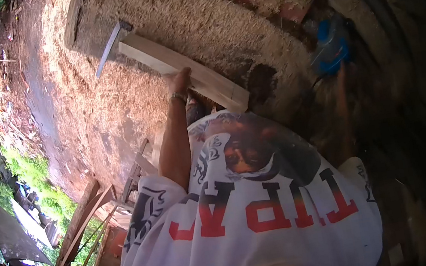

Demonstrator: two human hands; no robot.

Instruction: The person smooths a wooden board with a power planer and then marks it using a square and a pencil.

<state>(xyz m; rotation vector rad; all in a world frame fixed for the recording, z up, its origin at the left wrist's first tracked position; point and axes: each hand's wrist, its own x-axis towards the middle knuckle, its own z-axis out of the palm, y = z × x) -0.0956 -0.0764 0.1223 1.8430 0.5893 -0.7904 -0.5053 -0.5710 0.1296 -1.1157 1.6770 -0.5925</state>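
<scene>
A squared wooden beam (180, 63) lies slanted over the sawdust in front of me. My left hand (179, 81) is closed on its near side, thumb over the upper edge, a bracelet at the wrist. Off to the right, my right hand (343, 65) holds a blue power tool (331, 49); motion blur and shade hide its exact kind. The tool is apart from the beam. Just past the beam's far left end rests a thin metal tool with a dark head (111, 48), resembling a try square.
Sawdust and shavings (93, 107) cover the ground. Rough timber (76, 18) lies at the upper left. A wooden frame (89, 228) stands at the lower left, with green plants (28, 166) beyond. A foot (194, 109) shows below the beam. Deep shade covers the right side.
</scene>
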